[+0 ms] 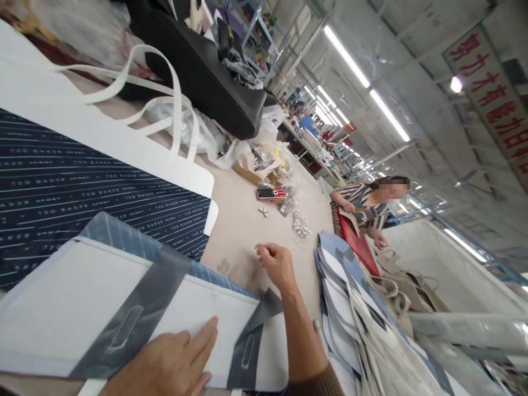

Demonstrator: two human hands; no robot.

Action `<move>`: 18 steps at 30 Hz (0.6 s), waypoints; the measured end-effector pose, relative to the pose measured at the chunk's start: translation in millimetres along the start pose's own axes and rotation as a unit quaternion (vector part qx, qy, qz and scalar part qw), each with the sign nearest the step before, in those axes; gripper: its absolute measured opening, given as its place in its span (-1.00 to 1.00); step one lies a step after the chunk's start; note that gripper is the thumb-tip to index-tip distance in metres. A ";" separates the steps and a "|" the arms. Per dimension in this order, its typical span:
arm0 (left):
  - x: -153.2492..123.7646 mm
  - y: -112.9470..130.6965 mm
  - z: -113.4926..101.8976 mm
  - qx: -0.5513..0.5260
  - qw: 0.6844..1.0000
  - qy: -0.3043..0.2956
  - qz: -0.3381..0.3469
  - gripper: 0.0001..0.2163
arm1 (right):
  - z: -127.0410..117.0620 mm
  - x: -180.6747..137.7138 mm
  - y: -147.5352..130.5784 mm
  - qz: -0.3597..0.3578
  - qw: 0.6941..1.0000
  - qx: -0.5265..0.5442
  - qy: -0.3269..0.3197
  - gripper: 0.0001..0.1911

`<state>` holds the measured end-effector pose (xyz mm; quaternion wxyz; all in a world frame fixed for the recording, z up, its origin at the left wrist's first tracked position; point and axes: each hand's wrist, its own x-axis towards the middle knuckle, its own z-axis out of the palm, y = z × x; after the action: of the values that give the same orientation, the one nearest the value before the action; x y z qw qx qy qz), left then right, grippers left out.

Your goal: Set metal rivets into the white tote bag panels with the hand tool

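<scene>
My left hand (167, 360) lies flat, fingers stretched out, on a white bag panel (111, 272) at the lower left. Two dark grey strips cross the panel, a long strip (142, 308) and a shorter strip (247, 352), each with a stitched slot outline. The shorter one's upper end sticks up loose. My right hand (277, 265) is above the table just past the panel's far edge, its fingers curled in a pinch. Whatever they hold, if anything, is too small to make out. Under the panel spreads dark blue printed fabric (103, 187) with white lines and lettering.
Beyond my hands lie a red phone (271, 193), small metal pieces (302, 225) and an open cardboard box (247, 173). White straps (177, 110) and a black bag (206, 71) are at the upper left. Stacked panels (342, 297) stand right; a co-worker (371, 206) handles red material (358, 242).
</scene>
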<state>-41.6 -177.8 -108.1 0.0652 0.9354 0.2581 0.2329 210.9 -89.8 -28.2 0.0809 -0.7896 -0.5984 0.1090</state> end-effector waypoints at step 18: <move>11.6 2.2 -26.5 -0.064 0.983 -0.168 -0.018 -0.62 | 49.4 -91.5 -33.4 -0.324 0.935 0.009 0.145 -0.76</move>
<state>-44.3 -173.7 -79.5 0.1719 0.9503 0.2445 0.0873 142.9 -168.9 -60.3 0.2050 -0.5592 -0.8026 -0.0331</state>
